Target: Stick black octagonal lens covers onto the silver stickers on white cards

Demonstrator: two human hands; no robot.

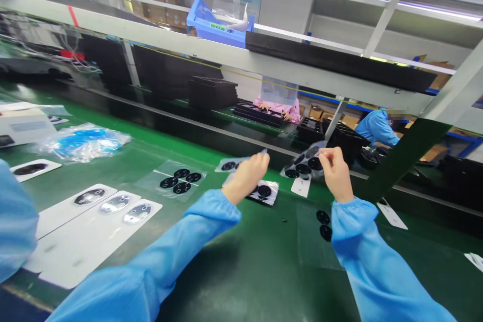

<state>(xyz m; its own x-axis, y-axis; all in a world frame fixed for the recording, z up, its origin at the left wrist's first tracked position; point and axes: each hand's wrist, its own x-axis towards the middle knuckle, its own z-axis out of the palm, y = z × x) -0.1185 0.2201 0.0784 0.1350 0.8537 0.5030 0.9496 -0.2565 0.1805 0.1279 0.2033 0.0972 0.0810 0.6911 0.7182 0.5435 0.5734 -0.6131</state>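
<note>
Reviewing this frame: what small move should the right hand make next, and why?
Probably lower the clear sheet of black discs flat onto the green worktop: the right hand pinches it by one edge, tilted up, while a similar sheet with four discs already lies flat farther left, and green surface shows in front.

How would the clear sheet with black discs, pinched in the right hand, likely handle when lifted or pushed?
The clear sheet looks thin and see-through, so it is probably light and rather floppy. Its shiny surface suggests it may slide easily. The black discs look flat, so rolling seems unlikely.
</note>
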